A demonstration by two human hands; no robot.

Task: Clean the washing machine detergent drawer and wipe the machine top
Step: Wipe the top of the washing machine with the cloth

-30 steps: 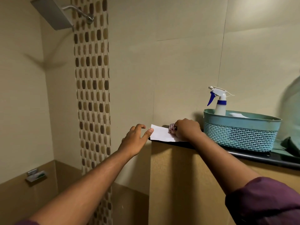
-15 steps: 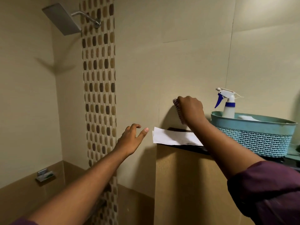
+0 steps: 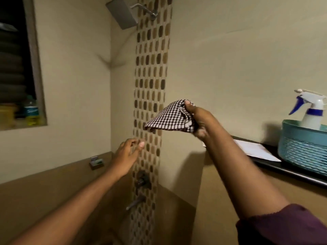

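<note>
We note the right hand (image 3: 198, 121) pinching one edge of the checkered cloth (image 3: 169, 117), left hand (image 3: 126, 154) spread and empty; a loose grip risks dropping it toward the taps (image 3: 141, 181).

Checked cloth (image 3: 169, 116) in right hand (image 3: 200, 121)

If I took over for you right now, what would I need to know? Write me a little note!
Right hand: grips the checkered cloth, held up in the air in front of the wall.
Left hand: open, holds nothing, raised below the cloth.
On the dark ledge at right: a white paper and a teal basket with the spray bottle standing in it.
Done: cloth is in hand. No washing machine or detergent drawer is in view, so I cannot tell if any cleaning has been done.
Left: clean the drawer, wipe the machine top.
</note>
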